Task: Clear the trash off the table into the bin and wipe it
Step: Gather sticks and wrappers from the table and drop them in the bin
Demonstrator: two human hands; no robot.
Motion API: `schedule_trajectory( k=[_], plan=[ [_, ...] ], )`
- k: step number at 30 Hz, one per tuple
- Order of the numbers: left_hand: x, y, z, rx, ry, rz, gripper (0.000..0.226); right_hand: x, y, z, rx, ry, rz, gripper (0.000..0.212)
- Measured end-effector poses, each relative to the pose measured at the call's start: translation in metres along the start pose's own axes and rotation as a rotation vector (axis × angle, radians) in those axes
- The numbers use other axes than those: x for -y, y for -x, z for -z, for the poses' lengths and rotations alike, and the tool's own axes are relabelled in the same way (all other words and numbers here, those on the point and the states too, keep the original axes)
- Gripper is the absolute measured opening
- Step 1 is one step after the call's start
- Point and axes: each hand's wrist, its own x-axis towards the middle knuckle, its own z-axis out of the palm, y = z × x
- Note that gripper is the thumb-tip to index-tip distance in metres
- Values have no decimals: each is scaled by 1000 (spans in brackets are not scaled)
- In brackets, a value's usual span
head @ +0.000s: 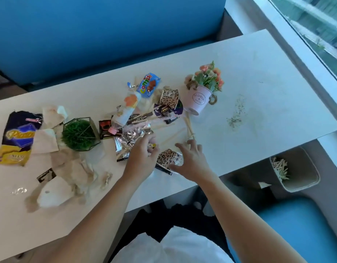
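Note:
Trash lies strewn over the white table (258, 69): a silver foil wrapper (129, 138), a blue snack bag (147, 85), a purple and yellow chip bag (17, 137), crumpled napkins (69, 173), wooden sticks (171, 137) and an upright leopard-print cup (169, 95). A second leopard-print cup (167, 157) lies on its side near the front edge. My left hand (143, 158) hovers over the foil wrapper, fingers curled round a small yellowish scrap (153, 145). My right hand (192, 160) has its fingers spread just right of the fallen cup, the thumb near it.
A beige bin (308, 168) holding wooden sticks stands on the floor to the right of the table. A pink flower pot (199, 100) and a green grass ornament (79, 134) stand among the trash. Dark crumbs (235, 114) dot the right side. Blue benches flank the table.

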Motion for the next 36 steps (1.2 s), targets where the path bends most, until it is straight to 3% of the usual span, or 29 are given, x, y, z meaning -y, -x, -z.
schedule_trajectory(
  k=[8, 17, 22, 27, 30, 33, 36],
  plan=[
    [24, 9, 17, 43, 29, 89, 47, 27, -7, -22, 4, 171, -34, 70],
    [25, 4, 23, 44, 49, 75, 46, 35, -35, -12, -82, 68, -139, 67],
    [18, -6, 23, 32, 88, 89, 44, 31, -44, -3, -223, -276, -317, 44],
    [8, -16, 22, 57, 112, 124, 38, 26, -43, 10, -314, -764, -506, 46],
    [0, -21, 17, 105, 159, 172, 41, 32, -42, 12, -302, -964, -488, 46],
    [-13, -29, 10, 146, 412, 273, 48, 47, -37, 12, -213, -1055, -417, 36],
    [-23, -33, 4, 86, 502, 300, 30, 63, -32, 6, -149, -993, -320, 33]
  ],
)
